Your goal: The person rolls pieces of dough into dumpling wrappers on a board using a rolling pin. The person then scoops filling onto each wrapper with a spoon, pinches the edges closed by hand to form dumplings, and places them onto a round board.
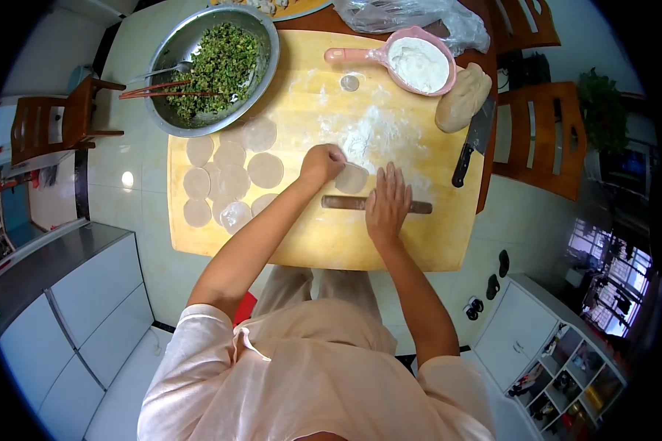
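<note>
My left hand point(324, 165) is closed, pinching the upper left edge of a thin round dumpling wrapper point(351, 179) on the wooden board. Flat across a wooden rolling pin point(343, 203) lies my right hand point(388, 204), its fingers stretched out towards the far side. The pin sits just below the wrapper, its right end showing past my palm. Left of my hands, several rolled wrappers point(265, 170) are spread out, some overlapping. Loose flour point(364, 134) is scattered beyond the wrapper, and a small flattened dough piece point(350, 82) lies farther back.
A metal bowl point(271, 73) of chopped green filling point(228, 62) stands back left, with chopsticks point(173, 93) and a spoon. At back right are a pink scoop point(353, 55) of flour, a dough lump point(463, 99) and a knife point(473, 147). Wooden chairs point(541, 140) flank the table.
</note>
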Motion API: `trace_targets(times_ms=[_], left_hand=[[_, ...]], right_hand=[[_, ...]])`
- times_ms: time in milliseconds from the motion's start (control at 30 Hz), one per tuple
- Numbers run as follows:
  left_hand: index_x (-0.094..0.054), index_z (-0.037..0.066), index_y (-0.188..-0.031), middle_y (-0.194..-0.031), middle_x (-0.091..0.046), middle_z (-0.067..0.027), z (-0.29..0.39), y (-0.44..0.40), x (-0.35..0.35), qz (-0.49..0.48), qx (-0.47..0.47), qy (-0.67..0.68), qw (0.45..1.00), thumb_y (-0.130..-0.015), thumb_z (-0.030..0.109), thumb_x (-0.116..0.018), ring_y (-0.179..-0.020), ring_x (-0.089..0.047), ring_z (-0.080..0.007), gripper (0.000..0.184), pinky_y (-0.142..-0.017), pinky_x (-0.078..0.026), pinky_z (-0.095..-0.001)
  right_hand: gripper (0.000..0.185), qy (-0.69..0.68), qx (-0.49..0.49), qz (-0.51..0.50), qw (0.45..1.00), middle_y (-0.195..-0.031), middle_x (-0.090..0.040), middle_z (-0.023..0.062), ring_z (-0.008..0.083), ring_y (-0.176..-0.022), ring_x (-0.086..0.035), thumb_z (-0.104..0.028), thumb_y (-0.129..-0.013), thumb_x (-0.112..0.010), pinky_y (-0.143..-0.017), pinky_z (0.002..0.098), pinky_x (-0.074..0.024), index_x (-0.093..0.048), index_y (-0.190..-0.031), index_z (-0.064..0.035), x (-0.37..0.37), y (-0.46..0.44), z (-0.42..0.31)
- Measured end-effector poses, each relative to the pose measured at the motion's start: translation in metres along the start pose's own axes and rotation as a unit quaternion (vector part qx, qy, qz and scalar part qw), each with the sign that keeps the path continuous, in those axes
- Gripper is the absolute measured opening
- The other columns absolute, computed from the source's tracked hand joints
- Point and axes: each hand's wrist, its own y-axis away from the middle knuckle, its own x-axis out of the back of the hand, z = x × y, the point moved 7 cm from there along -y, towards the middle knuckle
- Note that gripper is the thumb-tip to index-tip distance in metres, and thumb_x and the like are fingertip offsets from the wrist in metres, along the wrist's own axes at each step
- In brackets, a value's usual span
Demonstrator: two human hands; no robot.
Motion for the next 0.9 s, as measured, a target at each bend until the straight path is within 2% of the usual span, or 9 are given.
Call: trace_targets(times_ms=[167,267,400,433,533,667,700,800,900], left_hand=[[-0.069,0.01,-0.076,-0.081,-0.066,-0.0173,0.073,0.02,-0.009,0.035,-0.087,-0.299,0.95,-0.07,0.008,-0.059,-0.078,-0.065,-0.0331,0.012,-0.067,-0.05,-0.0432],[-0.07,0.009,-0.075,-0.081,-0.066,-0.0169,0.072,0.011,-0.013,0.007,-0.048,-0.352,0.935,-0.071,0.007,-0.058,-0.076,-0.065,-0.0333,0.012,-0.067,-0.05,-0.0432],[-0.069,0.006,-0.074,-0.079,-0.067,-0.0173,0.034,0.014,0.007,0.096,-0.053,-0.107,0.988,-0.071,0.012,-0.061,-0.071,-0.065,-0.0301,0.01,-0.064,-0.051,-0.039],[-0.069,0.007,-0.079,-0.079,-0.068,-0.0159,0.008,0.01,0.008,0.072,0.021,-0.021,0.997,-0.072,0.017,-0.064,-0.069,-0.065,-0.0277,0.012,-0.065,-0.051,-0.0365],[-0.068,0.009,-0.081,-0.077,-0.067,-0.0126,-0.024,0.007,-0.009,-0.017,0.023,0.103,0.994,-0.072,0.018,-0.067,-0.07,-0.064,-0.0256,0.013,-0.066,-0.05,-0.0345],[-0.065,0.007,-0.087,-0.075,-0.065,-0.012,0.056,0.026,-0.008,0.068,-0.092,-0.204,0.972,-0.071,0.007,-0.067,-0.069,-0.063,-0.0282,0.016,-0.063,-0.05,-0.0392],[-0.067,0.008,-0.084,-0.079,-0.066,-0.0162,0.064,0.02,-0.012,0.06,-0.084,-0.282,0.954,-0.07,0.011,-0.065,-0.074,-0.063,-0.035,0.014,-0.066,-0.05,-0.0439],[-0.07,0.01,-0.078,-0.08,-0.067,-0.0162,0.061,0.009,-0.014,0.037,-0.058,-0.367,0.928,-0.072,0.013,-0.058,-0.076,-0.065,-0.0328,0.014,-0.067,-0.051,-0.0426],[-0.068,0.007,-0.074,-0.076,-0.067,-0.0148,0.039,0.018,0.002,0.088,-0.033,-0.16,0.983,-0.072,0.013,-0.061,-0.07,-0.065,-0.0294,0.009,-0.064,-0.05,-0.0391]], right_hand=[[0.053,-0.015,-0.043,0.035,0.998,-0.147,-0.034,0.0139,0.0311,-0.135,-0.032,-0.022,-0.087,-0.057,-0.106,0.0524,-0.028,-0.044,-0.135,-0.0047,-0.01,-0.082,0.009],[0.054,-0.018,-0.048,0.026,0.998,-0.149,-0.032,0.0137,0.0312,-0.137,-0.03,-0.023,-0.087,-0.058,-0.107,0.0522,-0.0265,-0.043,-0.136,-0.005,-0.009,-0.088,0.011],[0.054,-0.032,-0.004,-0.029,0.999,-0.149,-0.032,0.0136,0.0316,-0.137,-0.029,-0.023,-0.087,-0.057,-0.107,0.053,-0.0254,-0.043,-0.136,-0.0052,-0.003,0.013,-0.001],[0.054,-0.032,0.002,-0.033,0.999,-0.149,-0.032,0.0137,0.0316,-0.137,-0.029,-0.022,-0.087,-0.057,-0.107,0.0531,-0.0258,-0.043,-0.136,-0.0052,0.0,0.02,-0.004],[0.054,-0.035,0.008,-0.026,0.999,-0.148,-0.033,0.0138,0.0316,-0.136,-0.03,-0.022,-0.087,-0.057,-0.106,0.0534,-0.0267,-0.043,-0.136,-0.0051,0.007,0.015,-0.004],[0.055,-0.029,-0.015,0.016,0.999,-0.148,-0.033,0.0141,0.0316,-0.136,-0.031,-0.023,-0.087,-0.057,-0.107,0.0532,-0.027,-0.042,-0.137,-0.0049,-0.003,-0.075,0.002],[0.055,-0.021,-0.032,0.027,0.999,-0.148,-0.033,0.0142,0.0317,-0.136,-0.031,-0.024,-0.087,-0.057,-0.107,0.0531,-0.027,-0.042,-0.137,-0.0048,-0.002,-0.084,0.003],[0.056,-0.03,-0.03,0.022,0.999,-0.148,-0.033,0.0141,0.0318,-0.136,-0.031,-0.025,-0.088,-0.057,-0.107,0.0527,-0.0267,-0.041,-0.138,-0.0045,-0.004,-0.057,0.001],[0.059,-0.045,0.0,-0.03,0.999,-0.149,-0.032,0.0149,0.0324,-0.136,-0.03,-0.024,-0.084,-0.06,-0.107,0.0536,-0.0253,-0.042,-0.137,-0.0044,-0.001,0.014,-0.004]])
